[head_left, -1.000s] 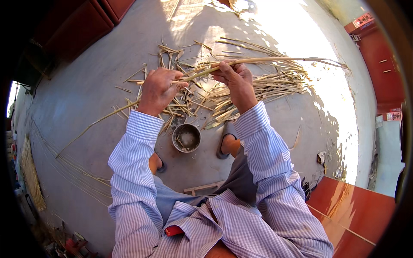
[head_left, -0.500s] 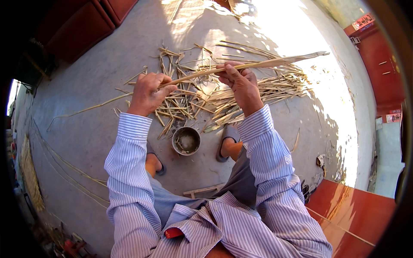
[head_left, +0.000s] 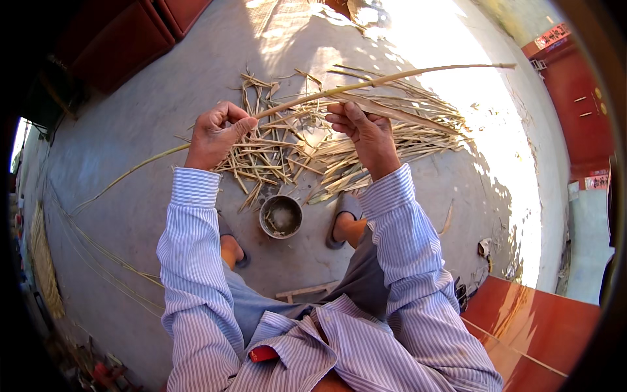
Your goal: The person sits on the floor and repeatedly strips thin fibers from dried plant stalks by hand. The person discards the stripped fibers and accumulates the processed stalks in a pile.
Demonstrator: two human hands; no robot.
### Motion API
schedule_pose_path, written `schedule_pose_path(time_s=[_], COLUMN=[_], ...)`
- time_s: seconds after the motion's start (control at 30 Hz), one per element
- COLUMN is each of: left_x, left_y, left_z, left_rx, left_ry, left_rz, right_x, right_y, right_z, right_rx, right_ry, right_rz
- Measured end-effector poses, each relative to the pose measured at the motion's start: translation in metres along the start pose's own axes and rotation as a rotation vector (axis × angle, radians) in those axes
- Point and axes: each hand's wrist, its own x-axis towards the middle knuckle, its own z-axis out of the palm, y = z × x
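Observation:
A long, thin reed stalk (head_left: 392, 78) slants across the view, its thin tail bending down at the left. My left hand (head_left: 215, 136) is closed on it, thumb and forefinger pinching its middle. My right hand (head_left: 367, 136) is closed on a flat, dry leaf sheath (head_left: 405, 116), which now lies apart from the stalk, just below it. On the floor beneath is a heap of loose dry stalks and husk strips (head_left: 268, 160), with longer stems bundled to the right (head_left: 418, 136). Between my feet stands a round metal bowl (head_left: 281, 216) with some water and bits in it.
A low wooden bar (head_left: 307, 291) lies below the bowl. Several long stems (head_left: 117, 260) rest on the floor at the left, near a straw bundle (head_left: 46, 268). A red-brown surface (head_left: 522, 320) is at the lower right, and red furniture (head_left: 124, 46) stands at the upper left.
The leaf sheath has come away from the stalk and stays in my right hand. The stalk's right end has risen, and my left hand has shifted slightly left.

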Motion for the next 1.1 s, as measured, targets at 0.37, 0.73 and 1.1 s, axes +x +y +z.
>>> schedule_pose_path(time_s=[0.37,0.73,1.1], left_x=[-0.005,-0.003,0.009], left_y=[-0.010,-0.025,-0.030], left_z=[-0.014,0.029,-0.061], left_rx=[0.144,0.104,-0.433], left_ry=[-0.018,-0.041,0.619], left_rz=[0.000,0.078,-0.006], right_x=[0.015,0.002,-0.002], right_y=[0.008,0.003,-0.009], right_z=[0.019,0.027,-0.012], right_rx=[-0.110,-0.148,-0.228], right_ry=[-0.128,-0.036,0.213], right_rz=[0.283,-0.161,-0.074])
